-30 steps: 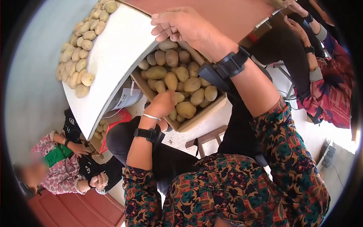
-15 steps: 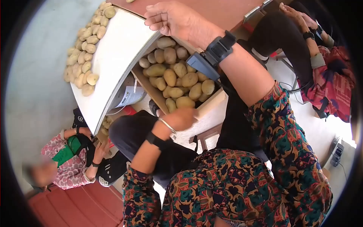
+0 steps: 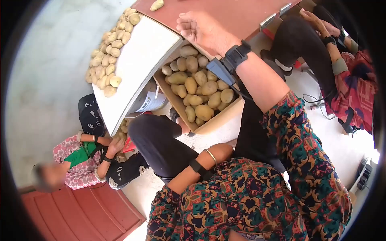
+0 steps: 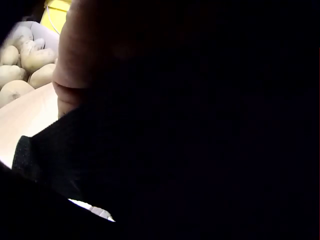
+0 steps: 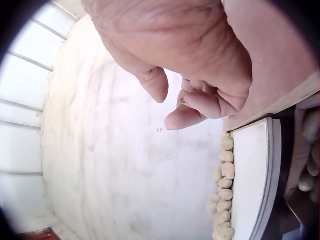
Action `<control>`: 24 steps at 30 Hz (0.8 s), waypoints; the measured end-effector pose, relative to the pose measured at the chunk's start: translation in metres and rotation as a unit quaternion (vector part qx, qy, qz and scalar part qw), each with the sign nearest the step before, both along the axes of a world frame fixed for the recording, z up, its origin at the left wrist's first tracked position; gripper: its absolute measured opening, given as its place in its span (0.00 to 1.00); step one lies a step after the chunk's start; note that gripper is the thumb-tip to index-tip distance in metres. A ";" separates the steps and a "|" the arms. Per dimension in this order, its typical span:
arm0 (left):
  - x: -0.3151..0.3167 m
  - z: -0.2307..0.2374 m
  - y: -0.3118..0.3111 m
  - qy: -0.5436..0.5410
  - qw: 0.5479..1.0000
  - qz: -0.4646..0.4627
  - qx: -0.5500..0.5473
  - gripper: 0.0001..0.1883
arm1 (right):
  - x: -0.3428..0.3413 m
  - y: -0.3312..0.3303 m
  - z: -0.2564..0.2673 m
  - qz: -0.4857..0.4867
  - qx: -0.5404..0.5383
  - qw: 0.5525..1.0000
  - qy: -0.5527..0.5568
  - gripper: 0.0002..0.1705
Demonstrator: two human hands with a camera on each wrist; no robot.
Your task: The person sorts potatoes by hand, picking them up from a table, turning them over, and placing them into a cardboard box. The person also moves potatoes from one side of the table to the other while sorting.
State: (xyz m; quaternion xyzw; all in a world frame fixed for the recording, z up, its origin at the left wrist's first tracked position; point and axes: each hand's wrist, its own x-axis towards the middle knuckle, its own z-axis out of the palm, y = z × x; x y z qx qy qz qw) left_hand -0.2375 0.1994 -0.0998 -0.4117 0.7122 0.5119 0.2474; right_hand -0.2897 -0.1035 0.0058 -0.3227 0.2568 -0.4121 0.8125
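Note:
In the head view my left hand [image 3: 221, 152] rests at my lap, close against the patterned blouse, its fingers out of sight. The dark left wrist view catches only a strip of skin [image 4: 75, 45] beside black cloth [image 4: 47, 157]. My right hand [image 3: 205, 30] is held over the edge of the red-brown table [image 3: 237, 14]. Its fingers are loosely bent and hold nothing, with a gap between thumb and fingertips [image 5: 180, 119] in the right wrist view. Below the right forearm, a cardboard box [image 3: 219, 120] is full of potatoes [image 3: 209, 87].
Many potatoes [image 3: 108, 60] line the far side of a white board [image 3: 140, 52]. One potato [image 3: 157, 5] lies on the red-brown table. A labelled bucket [image 3: 152, 102] stands under the board. A seated person [image 3: 80, 156] is at left, another [image 3: 354, 88] at right.
My left hand has drawn back from the potato box to my lap. The right hand stays over the table edge. At left, the seated person's hands have moved to the potatoes beside them.

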 end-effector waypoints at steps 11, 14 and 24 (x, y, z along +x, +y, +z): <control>-0.012 -0.013 -0.003 -0.052 0.997 -0.027 -0.041 0.13 | 0.005 0.001 0.001 -0.002 0.019 0.999 -0.043 0.10; -0.017 -0.015 -0.004 -0.064 0.998 -0.009 -0.029 0.13 | 0.000 0.006 0.005 -0.006 0.004 0.999 -0.051 0.10; -0.015 -0.007 -0.021 -0.072 0.997 -0.039 0.011 0.14 | 0.007 0.002 0.005 -0.035 0.045 0.997 -0.059 0.11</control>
